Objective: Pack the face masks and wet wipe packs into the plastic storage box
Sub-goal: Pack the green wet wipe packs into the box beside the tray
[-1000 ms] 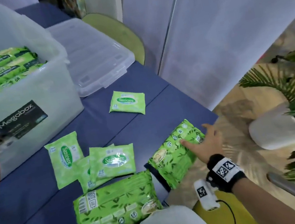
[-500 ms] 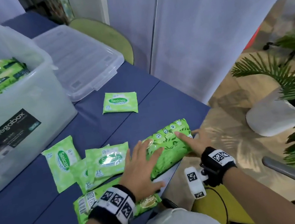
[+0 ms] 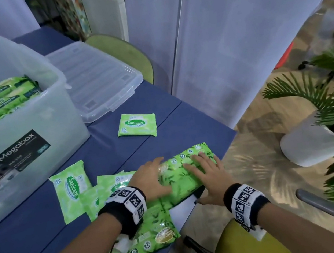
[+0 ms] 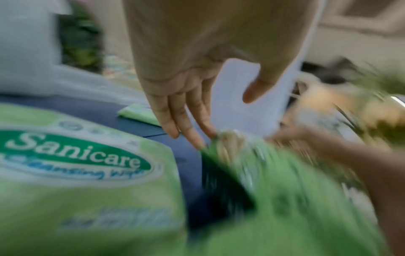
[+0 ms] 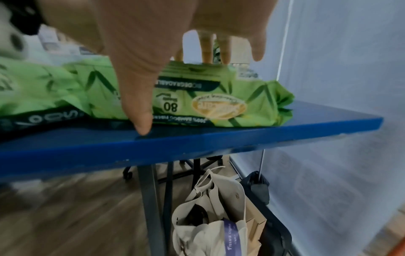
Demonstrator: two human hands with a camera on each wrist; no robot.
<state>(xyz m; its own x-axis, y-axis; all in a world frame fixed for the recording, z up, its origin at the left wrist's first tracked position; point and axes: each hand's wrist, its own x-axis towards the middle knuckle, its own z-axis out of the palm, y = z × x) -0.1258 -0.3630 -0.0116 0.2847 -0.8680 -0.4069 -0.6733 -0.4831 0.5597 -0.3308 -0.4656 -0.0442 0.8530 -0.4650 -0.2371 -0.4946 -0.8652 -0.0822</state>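
Green wipe packs: two large (image 3: 188, 172) and four small (image 3: 137, 125) on the bench (image 3: 35, 234). Left hand (image 3: 150, 181) and right hand (image 3: 209, 176) rest flat, fingers straight, on one large pack.

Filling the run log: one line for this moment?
left hand: on large wipe pack | right hand: on same pack | storage box: partly filled

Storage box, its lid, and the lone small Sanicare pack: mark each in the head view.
storage box (image 3: 33, 118), head view, on its clear front wall.
lid (image 3: 94, 76), head view, on its ribbed top.
small Sanicare pack (image 3: 137, 125), head view, on its printed front.
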